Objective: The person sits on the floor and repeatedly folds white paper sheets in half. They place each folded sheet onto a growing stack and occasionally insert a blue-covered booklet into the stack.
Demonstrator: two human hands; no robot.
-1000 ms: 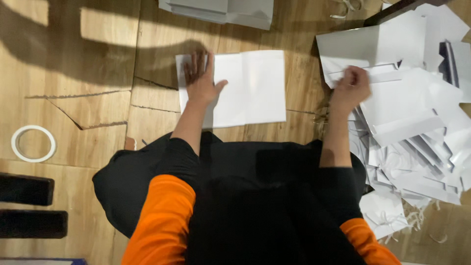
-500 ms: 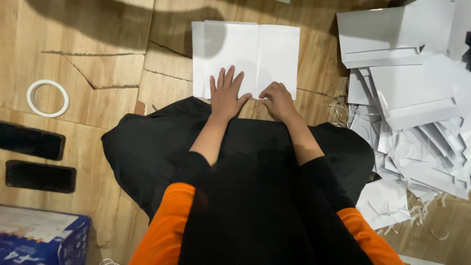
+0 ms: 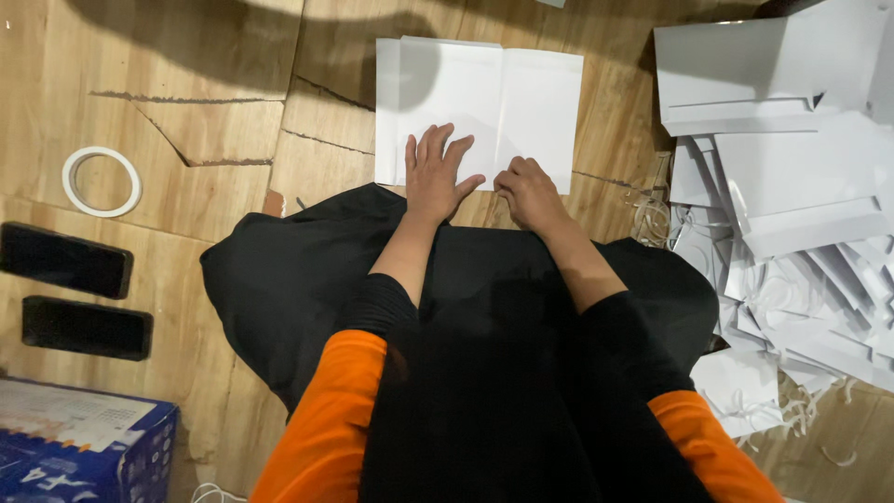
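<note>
The left hand (image 3: 436,172) lies flat and spread, fingers released, palm pressing on the flat white folded paper sheet (image 3: 480,107) that rests on the cracked wooden floor (image 3: 186,84). The right hand (image 3: 529,191) is curled, its fingertips pinching or pressing down at the sheet's near edge, close by the centre crease; whether it actually grips the paper or only pushes on it cannot be told.

Judging from this, the step in hand is flattening or creasing the sheet: one palm anchors it while the other works the fold line. The next move would seem to call for steady pressure from the left palm so the sheet does not slide, and a firm run of the right fingertips along the crease.

Taking the sheet as landmark: to its right, well apart, lies a loose heap of white flat paper pieces with cord handles (image 3: 792,205), overlapping and spilling toward the person. To its left, well apart, a white ring of tape (image 3: 101,182) lies flat. Further left and nearer the person are two black rectangular slabs (image 3: 65,261), side by side. Far below and left of the sheet stands a blue cardboard box with a white label panel (image 3: 74,447), partly cut by the frame.
</note>
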